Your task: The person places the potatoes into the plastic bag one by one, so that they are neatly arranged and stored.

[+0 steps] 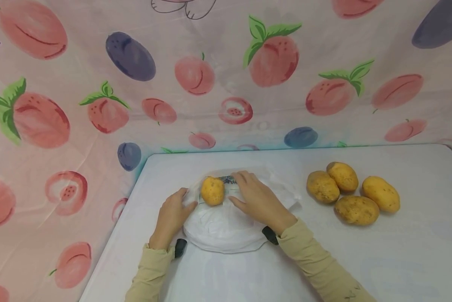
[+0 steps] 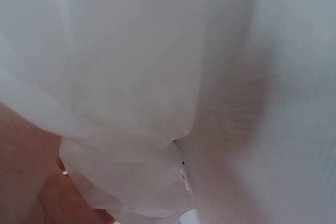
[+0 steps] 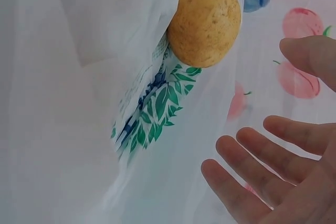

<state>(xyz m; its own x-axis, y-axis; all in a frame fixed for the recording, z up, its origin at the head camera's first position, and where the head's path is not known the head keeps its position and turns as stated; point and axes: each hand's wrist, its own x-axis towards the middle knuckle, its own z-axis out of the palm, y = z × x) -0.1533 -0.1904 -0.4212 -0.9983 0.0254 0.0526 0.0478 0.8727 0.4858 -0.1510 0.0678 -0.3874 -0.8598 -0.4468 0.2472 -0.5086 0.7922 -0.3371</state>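
A white plastic bag (image 1: 226, 228) with green and blue print lies spread on the table between both hands. One yellow potato (image 1: 212, 191) sits on it near the printed part; in the right wrist view the potato (image 3: 206, 22) rests against a fold of the bag. My left hand (image 1: 171, 216) holds the bag's left edge between thumb and fingers; white plastic (image 2: 131, 51) covers most of the left wrist view. Over the bag's right part is my right hand (image 1: 259, 199), its fingers (image 3: 252, 166) apart and nothing between them and the thumb.
Several potatoes (image 1: 356, 209) lie grouped on the white table (image 1: 418, 251) to the right of the bag. A fruit-printed cloth (image 1: 211, 42) hangs behind the table and along its left side. Dark wrist devices (image 1: 270, 235) show at both cuffs.
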